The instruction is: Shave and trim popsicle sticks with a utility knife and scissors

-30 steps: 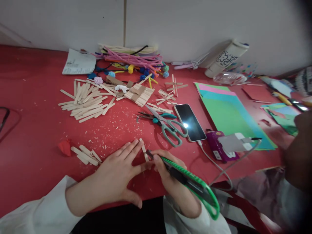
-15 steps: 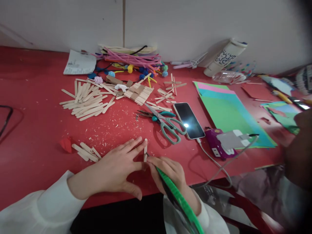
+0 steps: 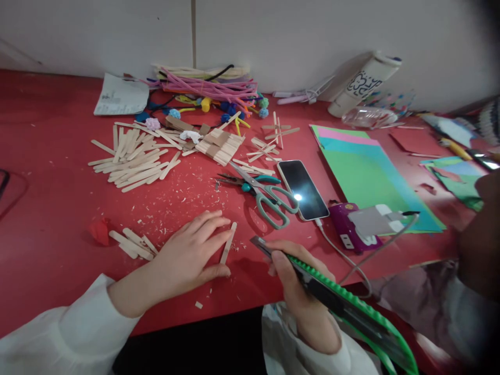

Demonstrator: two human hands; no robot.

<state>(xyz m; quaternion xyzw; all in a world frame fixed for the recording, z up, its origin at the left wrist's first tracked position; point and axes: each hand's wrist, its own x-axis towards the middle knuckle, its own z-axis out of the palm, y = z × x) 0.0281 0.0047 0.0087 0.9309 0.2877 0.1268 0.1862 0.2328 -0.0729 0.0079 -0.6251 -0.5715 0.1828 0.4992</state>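
Note:
My left hand (image 3: pixel 193 245) lies on the red table with its fingers stretched out and apart. Its fingertips and thumb rest beside a short wooden craft stick (image 3: pixel 228 244), close to it or touching it. A green and black box cutter (image 3: pixel 347 302) is gripped in my right hand (image 3: pixel 300 281). Its blade points left, to the right of the stick and apart from it. Wood shavings and a small cut-off piece (image 3: pixel 199 305) are scattered on the table. Several cut sticks (image 3: pixel 133 245) and a crumpled red scrap (image 3: pixel 100 231) are left of my left hand.
Behind my hands are grey scissors (image 3: pixel 273 203), pliers (image 3: pixel 244 183), a phone (image 3: pixel 302 190) and a pile of craft sticks (image 3: pixel 135 159). Pipe cleaners (image 3: pixel 207 86) line the wall. Coloured paper (image 3: pixel 359 172) and a purple power adapter (image 3: pixel 347 226) lie right, near another person's arm (image 3: pixel 478 234).
My right hand has drawn the box cutter rightward, off the stick, its blade now in sight. The stick has tilted a little. A small cut piece now shows near the table edge.

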